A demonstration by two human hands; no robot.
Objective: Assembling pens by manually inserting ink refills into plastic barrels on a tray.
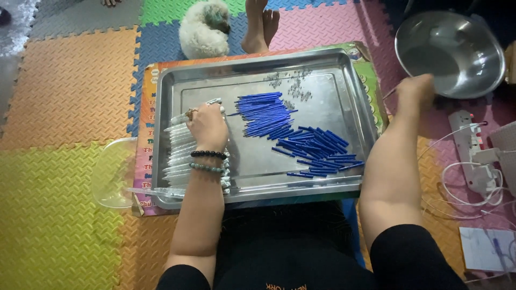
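The floor is covered with interlocking foam mats (64, 86) in orange, yellow, green, blue and pink. A white power strip (466, 140) with cables is laid at the right.

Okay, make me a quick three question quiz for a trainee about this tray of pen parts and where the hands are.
1. True or false: the left hand rests on the row of clear pen barrels.
2. What colour are the refills in the metal tray?
3. The right hand is nearest to: A) the white dog B) the steel bowl C) the power strip

Key: 1 true; 2 blue; 3 B.
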